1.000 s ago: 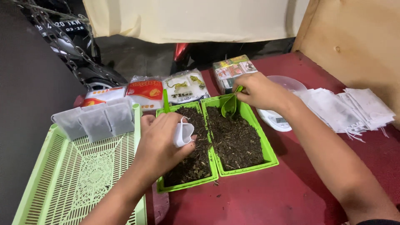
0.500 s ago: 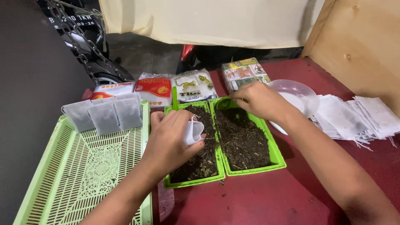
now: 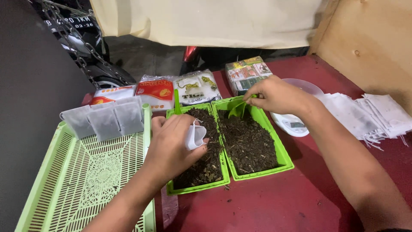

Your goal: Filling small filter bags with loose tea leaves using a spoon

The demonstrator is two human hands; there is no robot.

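We look down on our own hands at a dark red table (image 3: pixel 274 202). Our left hand (image 3: pixel 171 148) is closed around a small white paper filter bag (image 3: pixel 194 136), mouth held open, above the left bright green plastic tray of dark dried leaves (image 3: pixel 201 165). At two o'clock from it, our right hand (image 3: pixel 277 95) pinches the handle of a small green plastic scoop (image 3: pixel 237 109), dipped into the far end of the right green leaf tray (image 3: pixel 251 144). We judge the scoop should come up level and tip slowly into the open mouth, so that little spills. A second green handle (image 3: pixel 177 101) stands at twelve o'clock of the left tray; its bowl is hidden. The white kitchen scale (image 3: pixel 294 124) is partly covered by our wrist.
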